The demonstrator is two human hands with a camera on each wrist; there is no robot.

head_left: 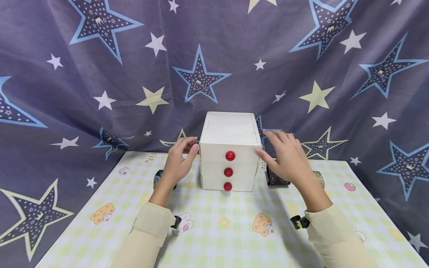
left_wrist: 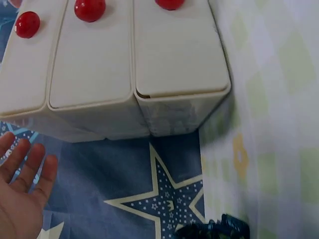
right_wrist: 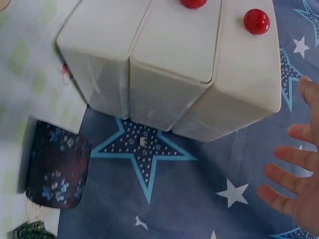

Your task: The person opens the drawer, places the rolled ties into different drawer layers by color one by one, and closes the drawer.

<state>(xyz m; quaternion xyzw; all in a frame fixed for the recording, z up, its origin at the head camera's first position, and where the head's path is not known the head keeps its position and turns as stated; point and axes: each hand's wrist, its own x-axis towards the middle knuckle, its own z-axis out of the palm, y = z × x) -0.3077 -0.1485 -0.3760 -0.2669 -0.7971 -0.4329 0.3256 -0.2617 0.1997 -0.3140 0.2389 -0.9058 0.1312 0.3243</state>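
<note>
Drawer box (head_left: 229, 149): white, three drawers with red knobs (head_left: 229, 155), at the table's (head_left: 214, 238) far edge.
Left hand (head_left: 177, 160): fingers spread, beside the box's left side.
Right hand (head_left: 285, 156): fingers straight, thumb touching the top drawer's right corner.
Backdrop (head_left: 100, 74): starred cloth.

A draped blue-grey fabric backdrop printed with white, cream and dark blue stars (head_left: 100, 74) fills the whole rear. In front lies a table under a pale green-and-yellow checked cloth with cartoon animals (head_left: 234, 230), evenly lit.
</note>
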